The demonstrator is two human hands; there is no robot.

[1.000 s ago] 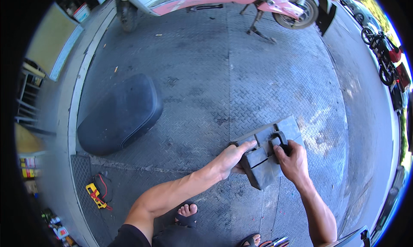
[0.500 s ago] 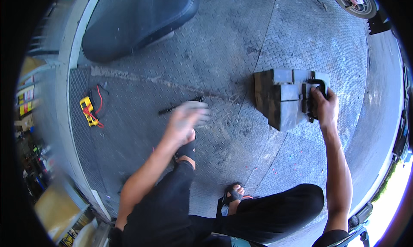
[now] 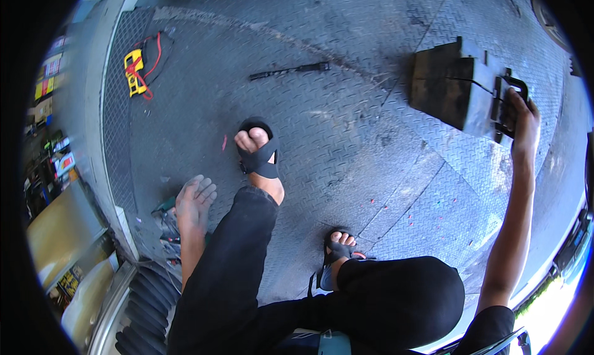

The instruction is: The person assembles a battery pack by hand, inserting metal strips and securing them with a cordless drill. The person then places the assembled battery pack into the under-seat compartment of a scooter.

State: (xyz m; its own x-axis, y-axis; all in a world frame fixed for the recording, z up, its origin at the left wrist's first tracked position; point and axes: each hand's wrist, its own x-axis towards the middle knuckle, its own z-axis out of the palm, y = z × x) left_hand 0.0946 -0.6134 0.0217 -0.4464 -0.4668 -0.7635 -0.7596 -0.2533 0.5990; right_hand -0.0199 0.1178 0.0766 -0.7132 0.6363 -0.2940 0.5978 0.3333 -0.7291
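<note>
My right hand (image 3: 523,116) is wrapped round the black handle of a bulky dark grey, box-like case (image 3: 448,86), scuffed and dusty. The case is tilted at the right, over the metal floor; whether it touches the floor I cannot tell. At the lower left, beside my knee, my left hand (image 3: 196,200) holds nothing, its greyish, dirty fingers stretched out. Closest to it is a teal and black object (image 3: 166,217), partly hidden behind that hand and too unclear to name.
A yellow meter (image 3: 133,73) with red and black leads lies on the patterned metal floor at the far left. Mid-floor lies a slim black rod-like tool (image 3: 289,71). My sandalled feet (image 3: 257,147) stand below it. Shelves with goods (image 3: 52,163) line the left edge.
My left hand has swung from mid-floor down to the lower left. My right hand still grips the case, now further right. The view has shifted, so the dark seat has mostly left it.
</note>
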